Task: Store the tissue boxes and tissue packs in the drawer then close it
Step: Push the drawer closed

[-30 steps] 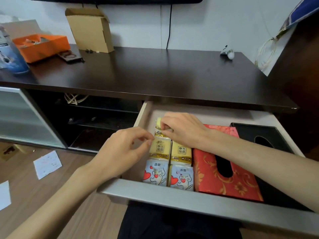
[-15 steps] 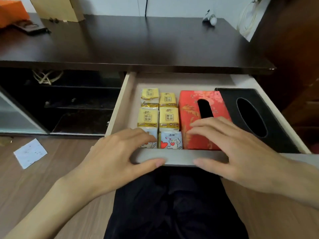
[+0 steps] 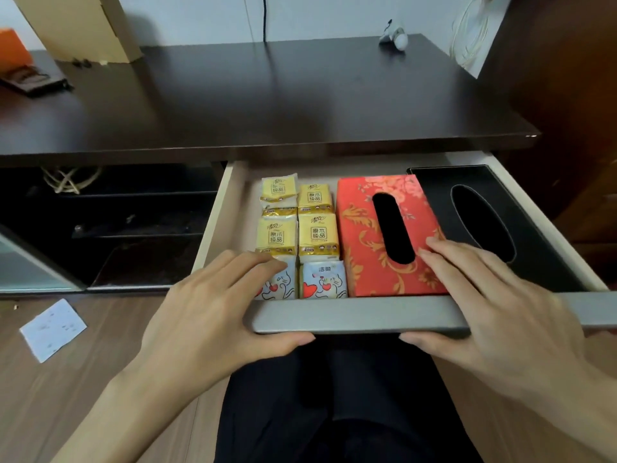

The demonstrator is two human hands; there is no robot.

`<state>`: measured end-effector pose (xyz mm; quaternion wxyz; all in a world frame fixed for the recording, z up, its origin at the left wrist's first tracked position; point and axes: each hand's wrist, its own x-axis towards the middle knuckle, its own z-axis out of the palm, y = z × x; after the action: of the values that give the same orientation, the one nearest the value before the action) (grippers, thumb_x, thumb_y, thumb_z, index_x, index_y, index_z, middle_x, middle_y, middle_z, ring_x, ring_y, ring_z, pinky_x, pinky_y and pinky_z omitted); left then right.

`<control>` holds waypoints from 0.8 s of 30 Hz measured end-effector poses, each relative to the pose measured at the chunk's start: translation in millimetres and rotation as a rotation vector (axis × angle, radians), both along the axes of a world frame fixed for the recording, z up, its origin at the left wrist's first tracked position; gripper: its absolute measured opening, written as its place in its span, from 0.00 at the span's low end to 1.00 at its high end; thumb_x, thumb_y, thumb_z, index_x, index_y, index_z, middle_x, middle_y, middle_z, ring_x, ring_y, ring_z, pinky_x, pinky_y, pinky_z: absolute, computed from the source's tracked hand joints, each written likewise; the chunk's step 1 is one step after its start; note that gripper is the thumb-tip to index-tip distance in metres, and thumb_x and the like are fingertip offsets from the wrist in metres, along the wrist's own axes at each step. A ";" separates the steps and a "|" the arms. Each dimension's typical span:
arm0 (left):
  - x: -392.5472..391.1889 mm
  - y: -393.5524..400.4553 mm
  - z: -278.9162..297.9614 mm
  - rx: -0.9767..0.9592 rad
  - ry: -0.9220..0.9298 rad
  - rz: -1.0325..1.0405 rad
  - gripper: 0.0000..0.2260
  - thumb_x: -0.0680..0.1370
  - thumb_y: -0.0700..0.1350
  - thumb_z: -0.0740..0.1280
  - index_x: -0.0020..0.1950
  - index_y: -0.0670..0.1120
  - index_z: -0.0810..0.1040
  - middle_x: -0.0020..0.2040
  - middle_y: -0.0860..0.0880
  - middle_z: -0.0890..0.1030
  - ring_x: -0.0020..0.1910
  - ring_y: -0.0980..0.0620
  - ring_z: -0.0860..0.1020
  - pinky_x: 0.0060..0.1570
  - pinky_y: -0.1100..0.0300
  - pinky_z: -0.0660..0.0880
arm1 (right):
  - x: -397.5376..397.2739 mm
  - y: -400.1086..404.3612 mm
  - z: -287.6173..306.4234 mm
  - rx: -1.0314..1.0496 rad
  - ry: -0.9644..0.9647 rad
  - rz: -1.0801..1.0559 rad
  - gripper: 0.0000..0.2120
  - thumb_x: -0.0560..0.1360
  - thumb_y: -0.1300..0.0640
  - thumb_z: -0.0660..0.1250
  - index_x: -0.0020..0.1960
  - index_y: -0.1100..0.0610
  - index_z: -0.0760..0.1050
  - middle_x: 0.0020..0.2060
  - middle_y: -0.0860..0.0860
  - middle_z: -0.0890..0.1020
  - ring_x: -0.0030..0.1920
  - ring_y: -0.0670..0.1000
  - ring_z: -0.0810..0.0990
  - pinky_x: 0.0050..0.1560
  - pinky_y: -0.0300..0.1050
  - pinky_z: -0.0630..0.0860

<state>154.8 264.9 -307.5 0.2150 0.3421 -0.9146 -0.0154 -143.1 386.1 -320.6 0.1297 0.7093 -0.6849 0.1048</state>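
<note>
The drawer [image 3: 360, 315] stands pulled out under a dark desk top. Inside lie several yellow tissue packs [image 3: 317, 235] in two columns, with two white cat-print packs [image 3: 323, 279] at the front. To their right sits a red floral tissue box [image 3: 360, 242], then a black tissue box [image 3: 480, 215]. My left hand [image 3: 213, 315] grips the grey front panel at its left, fingers over the top edge, thumb under it. My right hand [image 3: 494, 312] grips the same panel further right, fingers reaching over the red box's corner.
The dark desk top [image 3: 267, 105] carries a cardboard box [image 3: 83, 28], an orange tray [image 3: 11, 48] and a small white object [image 3: 399, 38]. An open shelf bay [image 3: 133, 222] lies left of the drawer. A paper slip [image 3: 53, 329] lies on the wood floor. My dark-clothed lap [image 3: 334, 402] is below the drawer.
Both hands left the tissue packs and came back to the drawer's front panel, where they now grip it. The view tilted downward.
</note>
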 end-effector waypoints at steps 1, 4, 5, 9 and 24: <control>-3.9 -7.7 -0.3 -0.020 -0.013 0.011 0.35 0.71 0.74 0.62 0.61 0.45 0.81 0.57 0.53 0.81 0.53 0.54 0.79 0.40 0.60 0.76 | -2.9 -9.0 0.9 -0.004 0.000 -0.005 0.48 0.76 0.22 0.53 0.73 0.61 0.77 0.73 0.55 0.78 0.71 0.54 0.77 0.46 0.50 0.83; -16.8 -34.8 -1.7 -0.087 -0.065 0.057 0.34 0.72 0.73 0.60 0.59 0.46 0.82 0.55 0.53 0.82 0.49 0.52 0.80 0.32 0.58 0.76 | -12.7 -42.1 0.4 -0.026 0.003 -0.023 0.48 0.75 0.22 0.49 0.73 0.59 0.77 0.73 0.53 0.78 0.71 0.53 0.77 0.44 0.50 0.83; -21.1 -44.6 -2.6 -0.106 -0.080 0.077 0.34 0.72 0.73 0.59 0.58 0.46 0.83 0.55 0.53 0.82 0.49 0.52 0.80 0.31 0.59 0.74 | -16.5 -53.9 -0.6 -0.036 0.010 -0.031 0.48 0.75 0.22 0.48 0.74 0.58 0.76 0.73 0.52 0.78 0.71 0.53 0.77 0.44 0.51 0.83; -38.4 -78.9 -9.4 -0.162 -0.084 0.180 0.32 0.74 0.72 0.59 0.58 0.48 0.83 0.56 0.55 0.81 0.51 0.53 0.79 0.33 0.64 0.65 | -33.2 -96.9 -5.8 -0.103 0.025 -0.048 0.47 0.75 0.21 0.47 0.75 0.54 0.75 0.74 0.50 0.77 0.71 0.51 0.76 0.50 0.51 0.83; -37.5 -26.3 -105.4 0.241 0.691 0.488 0.39 0.75 0.35 0.71 0.81 0.46 0.55 0.82 0.52 0.51 0.80 0.55 0.51 0.75 0.63 0.51 | -18.5 -69.5 -99.9 -0.535 -0.843 -0.324 0.38 0.80 0.55 0.71 0.84 0.59 0.56 0.85 0.49 0.51 0.84 0.51 0.53 0.79 0.61 0.63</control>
<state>117.3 238.7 -412.9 0.4642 0.5456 -0.6730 -0.1840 -161.5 316.6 -420.5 0.0339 0.4326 -0.7278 0.5310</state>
